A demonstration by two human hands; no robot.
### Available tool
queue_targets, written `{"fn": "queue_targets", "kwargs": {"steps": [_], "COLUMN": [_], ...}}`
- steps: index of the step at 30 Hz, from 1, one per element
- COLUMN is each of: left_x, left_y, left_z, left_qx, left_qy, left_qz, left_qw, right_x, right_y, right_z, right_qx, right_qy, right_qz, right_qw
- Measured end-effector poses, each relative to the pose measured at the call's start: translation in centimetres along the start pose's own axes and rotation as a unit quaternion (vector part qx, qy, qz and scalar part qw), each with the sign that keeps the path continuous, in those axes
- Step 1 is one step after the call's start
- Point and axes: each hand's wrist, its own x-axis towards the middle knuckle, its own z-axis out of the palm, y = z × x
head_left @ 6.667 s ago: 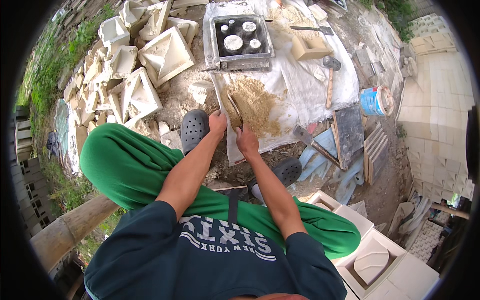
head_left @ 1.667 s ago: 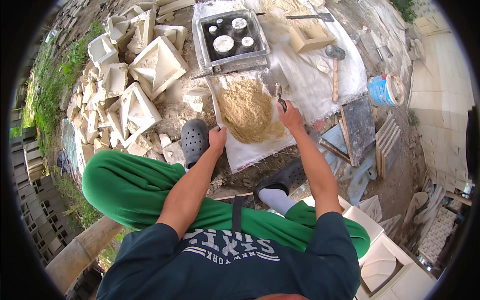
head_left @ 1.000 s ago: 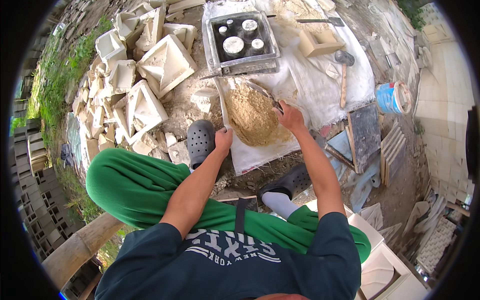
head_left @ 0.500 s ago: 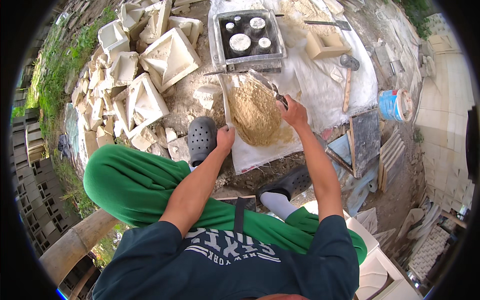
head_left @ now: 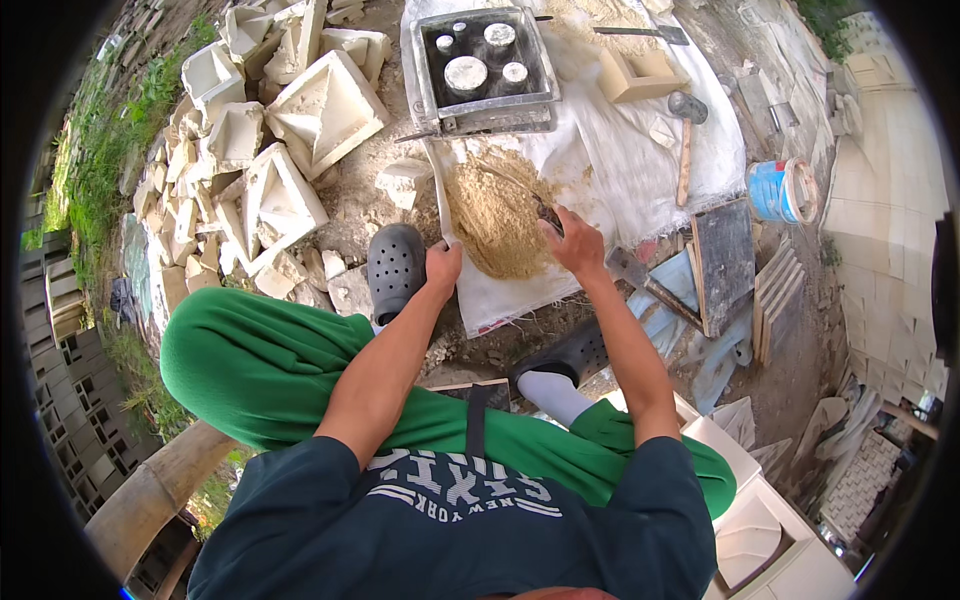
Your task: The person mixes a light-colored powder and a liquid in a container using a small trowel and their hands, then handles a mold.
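Observation:
A mound of damp tan sand lies on a white woven sheet in front of me. My left hand is closed on the sheet's raised left edge, beside the mound. My right hand grips a trowel by its handle at the mound's right side. Sand hides most of the trowel's blade. Just beyond the mound stands a grey metal box frame with several pale-topped round posts inside.
Broken cream moulded blocks are heaped at the left. To the right lie a mallet, a cream open box, a blue bucket and leaning dark boards. My grey clogs flank the sheet's near end.
My right hand has brought the trowel down toward me, its blade passing from above the mound's far side into the sand. My left hand keeps its hold on the sheet. The view has shifted slightly.

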Motion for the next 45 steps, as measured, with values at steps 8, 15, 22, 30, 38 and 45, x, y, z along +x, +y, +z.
{"fn": "queue_targets", "kwargs": {"steps": [8, 15, 22, 30, 38, 45], "left_x": [-0.2, 0.1, -0.2, -1.3, -1.4, -0.1], "left_y": [0.0, -0.6, -1.3, -0.8, 0.0, -1.7], "left_z": [0.6, 0.8, 0.6, 0.5, 0.6, -0.1], "left_qx": [0.045, 0.046, 0.048, 0.001, -0.004, 0.006], "left_qy": [-0.003, -0.008, -0.010, -0.006, 0.008, 0.029], "left_qz": [0.007, 0.004, 0.011, 0.005, 0.005, 0.005], "left_qw": [0.999, 0.999, 0.999, 1.000, 1.000, 1.000], "right_x": [-3.8, -6.7, -9.0, -10.0, -11.2, -11.7], "right_y": [-3.3, -5.1, -7.0, -7.2, -7.4, -7.3], "right_z": [1.8, 4.1, 5.3, 6.0, 6.7, 5.8], "right_qx": [-0.003, 0.044, 0.083, 0.095, 0.129, 0.096], "right_qy": [-0.089, -0.063, -0.013, -0.003, 0.093, -0.021], "right_qz": [0.153, 0.189, 0.225, 0.209, 0.123, 0.133], "right_qw": [0.984, 0.979, 0.971, 0.973, 0.980, 0.986]}}
